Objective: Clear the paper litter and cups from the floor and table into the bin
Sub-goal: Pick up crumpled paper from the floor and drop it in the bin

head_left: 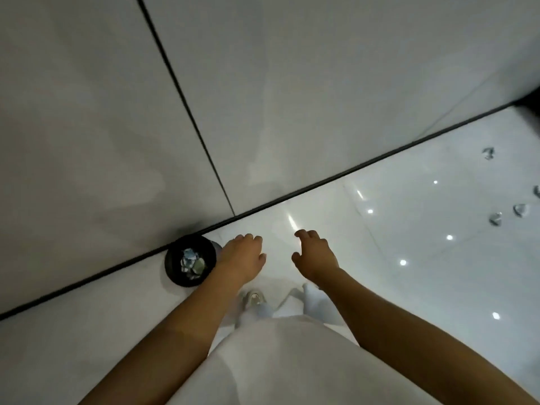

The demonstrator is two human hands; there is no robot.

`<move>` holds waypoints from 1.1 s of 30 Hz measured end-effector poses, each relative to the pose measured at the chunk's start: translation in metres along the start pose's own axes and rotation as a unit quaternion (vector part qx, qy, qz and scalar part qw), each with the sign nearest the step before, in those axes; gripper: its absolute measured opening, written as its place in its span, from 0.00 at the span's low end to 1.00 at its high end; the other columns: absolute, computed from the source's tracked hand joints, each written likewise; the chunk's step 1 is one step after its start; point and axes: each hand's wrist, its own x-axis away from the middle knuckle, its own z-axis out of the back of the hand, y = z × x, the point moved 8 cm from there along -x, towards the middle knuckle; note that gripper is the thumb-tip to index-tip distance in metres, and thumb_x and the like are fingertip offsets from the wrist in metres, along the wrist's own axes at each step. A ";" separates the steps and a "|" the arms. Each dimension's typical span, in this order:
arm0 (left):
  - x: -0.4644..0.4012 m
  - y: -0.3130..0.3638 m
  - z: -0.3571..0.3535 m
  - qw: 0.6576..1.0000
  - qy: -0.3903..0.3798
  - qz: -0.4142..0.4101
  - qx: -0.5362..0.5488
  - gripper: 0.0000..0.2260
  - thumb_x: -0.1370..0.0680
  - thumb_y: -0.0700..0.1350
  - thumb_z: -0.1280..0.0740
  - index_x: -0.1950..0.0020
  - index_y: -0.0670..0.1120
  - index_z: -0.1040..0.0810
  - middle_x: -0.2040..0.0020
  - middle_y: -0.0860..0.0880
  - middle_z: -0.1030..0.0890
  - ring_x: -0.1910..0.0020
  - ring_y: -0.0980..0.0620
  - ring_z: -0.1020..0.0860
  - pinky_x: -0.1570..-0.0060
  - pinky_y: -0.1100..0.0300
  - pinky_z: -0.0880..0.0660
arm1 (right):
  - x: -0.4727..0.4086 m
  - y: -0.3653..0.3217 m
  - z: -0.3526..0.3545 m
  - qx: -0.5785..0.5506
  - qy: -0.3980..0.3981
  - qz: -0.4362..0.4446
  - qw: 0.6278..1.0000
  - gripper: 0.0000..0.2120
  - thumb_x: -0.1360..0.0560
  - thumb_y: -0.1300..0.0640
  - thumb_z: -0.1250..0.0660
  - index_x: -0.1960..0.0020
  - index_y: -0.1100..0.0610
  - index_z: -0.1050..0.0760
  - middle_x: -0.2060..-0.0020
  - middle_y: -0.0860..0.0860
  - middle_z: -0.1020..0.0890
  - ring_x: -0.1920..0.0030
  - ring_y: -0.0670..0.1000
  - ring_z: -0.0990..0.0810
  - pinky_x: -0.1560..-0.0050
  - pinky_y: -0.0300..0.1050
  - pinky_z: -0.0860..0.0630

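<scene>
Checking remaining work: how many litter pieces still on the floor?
4, all far right on the floor: one uppermost, one cut by the frame edge, two lower, side by side. More may lie outside view.

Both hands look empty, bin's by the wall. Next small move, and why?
Probably turn right and step toward the crumpled paper scraps lying on the glossy floor. The left hand and right hand both hang loosely and hold nothing, the black bin already contains litter, and those scraps lie well beyond arm's reach.
</scene>
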 end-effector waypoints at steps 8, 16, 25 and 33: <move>-0.060 0.181 0.006 0.988 -0.039 -0.120 -0.093 0.20 0.18 0.53 0.45 0.31 0.43 0.33 0.35 0.44 0.28 0.37 0.45 0.29 0.43 0.54 0.30 | 0.041 0.182 0.066 -0.110 0.063 -0.128 0.984 0.25 0.23 0.57 0.39 0.27 0.54 0.39 0.32 0.55 0.33 0.37 0.59 0.31 0.44 0.50 0.27; -0.114 0.391 -0.007 0.970 -0.065 -0.190 -0.141 0.20 0.18 0.53 0.45 0.30 0.44 0.33 0.35 0.45 0.28 0.37 0.46 0.29 0.42 0.53 0.30 | 0.078 0.377 0.127 -0.186 0.093 -0.217 0.954 0.24 0.22 0.56 0.39 0.28 0.55 0.38 0.32 0.56 0.33 0.37 0.59 0.30 0.43 0.49 0.27; -0.164 0.567 -0.027 0.941 -0.099 -0.254 -0.199 0.19 0.19 0.53 0.44 0.32 0.44 0.32 0.38 0.45 0.27 0.38 0.45 0.28 0.43 0.54 0.28 | 0.109 0.539 0.171 -0.263 0.124 -0.300 0.908 0.24 0.22 0.56 0.38 0.28 0.55 0.37 0.33 0.57 0.33 0.38 0.59 0.29 0.43 0.50 0.26; -0.257 0.696 -0.019 0.911 -0.122 -0.306 -0.249 0.19 0.19 0.53 0.43 0.32 0.46 0.32 0.37 0.45 0.26 0.38 0.45 0.28 0.45 0.54 0.30 | 0.068 0.651 0.231 -0.310 0.148 -0.336 0.877 0.24 0.22 0.56 0.38 0.28 0.55 0.37 0.34 0.57 0.32 0.40 0.59 0.27 0.45 0.49 0.25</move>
